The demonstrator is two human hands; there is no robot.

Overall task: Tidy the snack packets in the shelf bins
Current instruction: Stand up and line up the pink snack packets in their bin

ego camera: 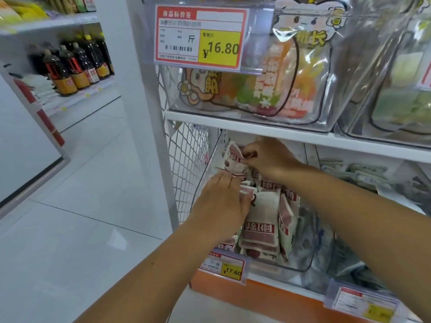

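Observation:
A clear plastic shelf bin on the lower shelf holds several white and dark-red snack packets. My right hand reaches into the back of the bin and pinches the edge of one upright red-and-white packet. My left hand is lower and nearer, fingers curled over the tops of packets at the bin's left side, gripping a packet edge. Most of the packets stand on end, packed against one another.
Above, a clear bin holds large colourful snack bags behind a 16.80 price tag. A 17.60 tag hangs on the lower bin. A white wire side panel is left of the bin. Dark bottles stand across the aisle.

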